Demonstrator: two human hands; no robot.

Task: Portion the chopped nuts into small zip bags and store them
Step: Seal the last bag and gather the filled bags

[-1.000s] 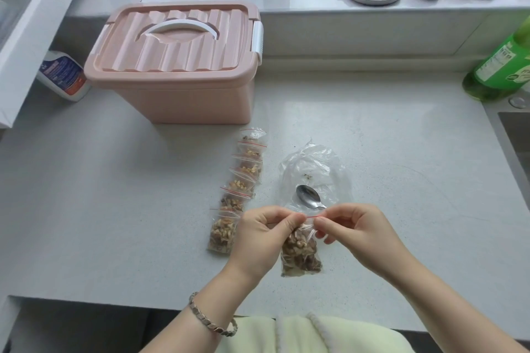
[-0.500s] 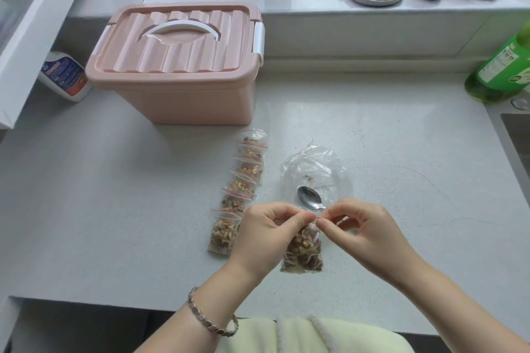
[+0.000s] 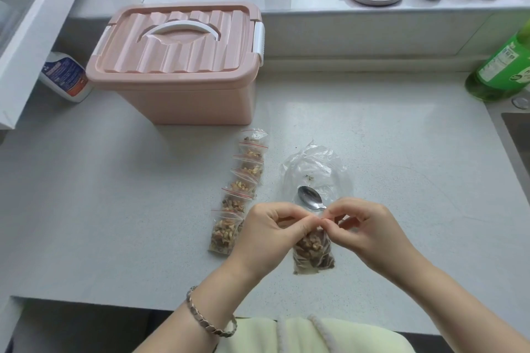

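Left hand (image 3: 266, 235) and right hand (image 3: 370, 233) pinch the zip bag (image 3: 314, 252) top; the green bottle (image 3: 500, 69) label is illegible.

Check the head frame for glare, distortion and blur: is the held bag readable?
Head view: soft daylight, no hard shadows; pale glare patches on the counter; wide-angle distortion leans the window frame at left; the nuts in the held zip bag read clearly, though left hand and right hand cover its seal.
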